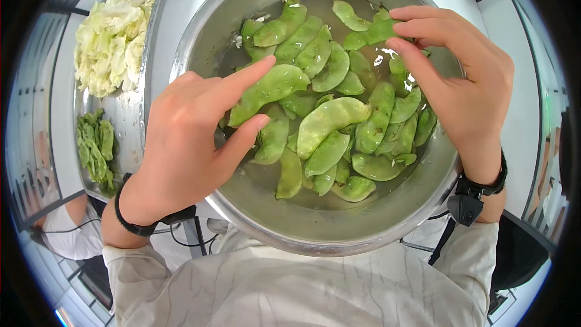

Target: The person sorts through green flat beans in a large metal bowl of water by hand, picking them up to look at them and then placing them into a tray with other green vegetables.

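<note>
A large round metal basin (336,247) in front of me holds cloudy water with many flat green bean pods (333,122) in it. Over its left side is my left hand (190,131), thumb and index finger spread. A broad green pod (272,88) lies beside that index finger; whether the hidden fingers touch it I cannot tell. My right hand (463,68) is over the basin's upper right, fingers bent and thumb close to the fingertips. A green pod (372,34) reaches up to those fingertips; its end is hidden behind them. Both wrists wear black straps.
A metal tray (131,138) at the left holds a heap of torn pale leafy vegetable (115,38) and, nearer me, a smaller pile of green pods (96,147). Basin and tray stand on a white surface (174,22). Another person's arm and white clothing (75,231) show at the lower left.
</note>
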`<state>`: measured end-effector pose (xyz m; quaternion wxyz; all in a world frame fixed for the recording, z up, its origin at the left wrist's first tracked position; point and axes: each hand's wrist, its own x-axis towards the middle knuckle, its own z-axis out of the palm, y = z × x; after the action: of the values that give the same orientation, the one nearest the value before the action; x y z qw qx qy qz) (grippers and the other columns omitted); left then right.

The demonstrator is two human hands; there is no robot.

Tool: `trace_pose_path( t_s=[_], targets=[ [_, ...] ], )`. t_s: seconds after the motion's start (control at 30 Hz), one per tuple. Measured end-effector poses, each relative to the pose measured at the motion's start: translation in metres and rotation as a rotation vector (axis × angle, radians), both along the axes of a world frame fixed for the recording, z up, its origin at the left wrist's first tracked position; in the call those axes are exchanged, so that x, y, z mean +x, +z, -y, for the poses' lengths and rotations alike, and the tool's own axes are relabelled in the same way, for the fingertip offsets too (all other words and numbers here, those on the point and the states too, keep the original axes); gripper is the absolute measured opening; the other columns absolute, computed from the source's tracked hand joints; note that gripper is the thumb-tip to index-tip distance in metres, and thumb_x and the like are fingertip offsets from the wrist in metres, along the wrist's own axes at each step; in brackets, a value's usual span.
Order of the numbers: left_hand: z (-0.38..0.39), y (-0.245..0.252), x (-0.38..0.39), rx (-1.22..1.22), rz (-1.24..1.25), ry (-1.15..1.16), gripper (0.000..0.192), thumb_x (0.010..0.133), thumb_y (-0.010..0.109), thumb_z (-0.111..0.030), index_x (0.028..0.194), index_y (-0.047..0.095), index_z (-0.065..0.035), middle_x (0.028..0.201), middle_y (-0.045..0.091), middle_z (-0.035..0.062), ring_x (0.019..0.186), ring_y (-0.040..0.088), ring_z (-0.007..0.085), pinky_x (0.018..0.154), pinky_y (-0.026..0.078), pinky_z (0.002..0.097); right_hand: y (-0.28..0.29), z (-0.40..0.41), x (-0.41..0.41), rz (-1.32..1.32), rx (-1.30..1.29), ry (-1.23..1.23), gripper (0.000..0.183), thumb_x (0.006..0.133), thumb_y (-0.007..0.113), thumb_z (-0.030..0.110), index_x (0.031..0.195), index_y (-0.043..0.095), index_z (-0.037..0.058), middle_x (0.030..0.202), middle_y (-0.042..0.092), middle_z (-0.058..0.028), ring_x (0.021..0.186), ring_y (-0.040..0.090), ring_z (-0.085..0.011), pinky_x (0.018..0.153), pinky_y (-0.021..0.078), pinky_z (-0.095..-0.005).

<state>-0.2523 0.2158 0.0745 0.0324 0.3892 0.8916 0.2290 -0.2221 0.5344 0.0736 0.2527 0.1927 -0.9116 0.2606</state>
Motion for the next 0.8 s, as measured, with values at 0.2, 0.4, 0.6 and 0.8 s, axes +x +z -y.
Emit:
trace_pose_path(
  t_s=[0.2,0.4,0.6,0.8],
  targets=[
    [0.000,-0.001,0.000,0.000,0.010,0.007,0.065,0.087,0.083,-0.004,0.150,0.068,-0.0119,0.094,0.073,0.0083,0.080,0.056,0.0292,0.077,0.048,0.0385,-0.002,-0.002,0.002,0.129,0.103,-0.073,0.017,0.086,0.083,-0.007,0.100,0.078,-0.0013,0.110,0.082,-0.0109,0.082,0.077,-0.0174,0.075,0.0601,-0.0269],
    [0.000,-0.002,0.001,0.008,0.015,0.008,0.066,0.086,0.083,-0.004,0.150,0.069,-0.0118,0.093,0.073,0.0083,0.080,0.056,0.0292,0.077,0.048,0.0385,0.010,0.007,0.001,-0.066,-0.002,0.103,0.020,0.083,0.084,-0.009,0.101,0.078,-0.0004,0.111,0.083,-0.0098,0.083,0.077,-0.0163,0.075,0.0598,-0.0267],
    [-0.001,-0.001,0.001,0.007,0.014,0.004,0.066,0.086,0.084,-0.004,0.149,0.069,-0.0113,0.090,0.072,0.0093,0.080,0.057,0.0298,0.077,0.049,0.0389,-0.003,0.000,0.002,0.066,0.041,-0.045,0.018,0.085,0.083,-0.007,0.100,0.077,-0.0009,0.111,0.082,-0.0090,0.082,0.076,-0.0174,0.075,0.0597,-0.0278],
    [-0.001,-0.001,0.001,-0.004,0.009,0.009,0.065,0.086,0.083,-0.003,0.149,0.069,-0.0114,0.091,0.071,0.0097,0.080,0.058,0.0301,0.078,0.049,0.0387,-0.007,-0.007,0.000,0.218,0.118,-0.080,0.016,0.087,0.083,-0.006,0.100,0.077,-0.0011,0.110,0.082,-0.0089,0.084,0.077,-0.0173,0.076,0.0608,-0.0282]
  ],
)
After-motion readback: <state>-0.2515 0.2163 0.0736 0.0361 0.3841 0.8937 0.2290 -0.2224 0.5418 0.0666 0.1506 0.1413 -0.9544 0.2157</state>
